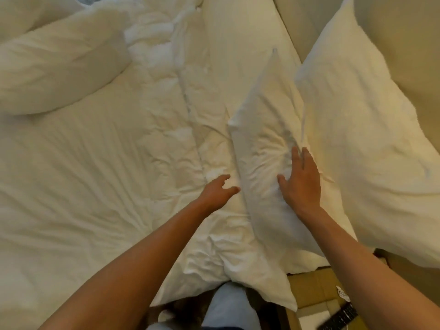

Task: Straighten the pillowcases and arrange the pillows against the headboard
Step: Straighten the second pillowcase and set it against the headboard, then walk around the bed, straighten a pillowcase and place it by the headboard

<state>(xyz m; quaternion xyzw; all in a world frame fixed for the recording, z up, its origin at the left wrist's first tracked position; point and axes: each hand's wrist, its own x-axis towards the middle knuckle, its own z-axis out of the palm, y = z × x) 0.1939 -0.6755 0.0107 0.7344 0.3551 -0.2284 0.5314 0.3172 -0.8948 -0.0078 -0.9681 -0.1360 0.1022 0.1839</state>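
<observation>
While a rumpled duvet (100,163) is covering the bed and a loose pillow (59,60) is lying at far left, the front pillow (266,139) is leaning on a larger pillow (362,129) against the headboard (409,44). The right hand (301,184) is pressing flat on it, fingers spread; the left hand (217,192) is hovering beside it, fingers loosely open, holding nothing.
</observation>
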